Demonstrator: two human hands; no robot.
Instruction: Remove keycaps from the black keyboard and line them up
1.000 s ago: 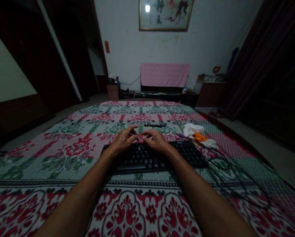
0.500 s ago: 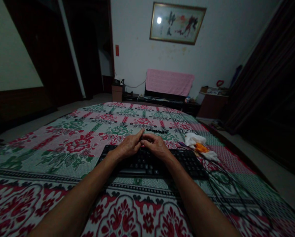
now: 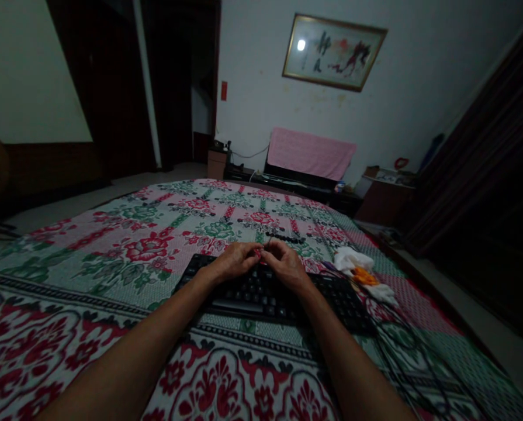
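A black keyboard (image 3: 270,295) lies on a floral bedspread (image 3: 147,251) in front of me. Both hands hover over its far edge, fingertips almost touching each other. My left hand (image 3: 235,261) has its fingers curled in a pinch. My right hand (image 3: 285,264) is also curled, pinching a thin stick-like tool that pokes up between the hands. Just beyond the hands a row of small dark keycaps (image 3: 285,238) lies on the bedspread. What the left fingers hold is too small to make out.
White and orange cloths (image 3: 360,266) lie right of the keyboard, with a black cable (image 3: 397,333) looping over the bedspread. A pink cloth (image 3: 311,155) covers a screen on a low cabinet at the far wall. Dark curtain on the right.
The hands have drawn together until the fingertips meet over the keyboard's far edge. The view has swung left and tilted.
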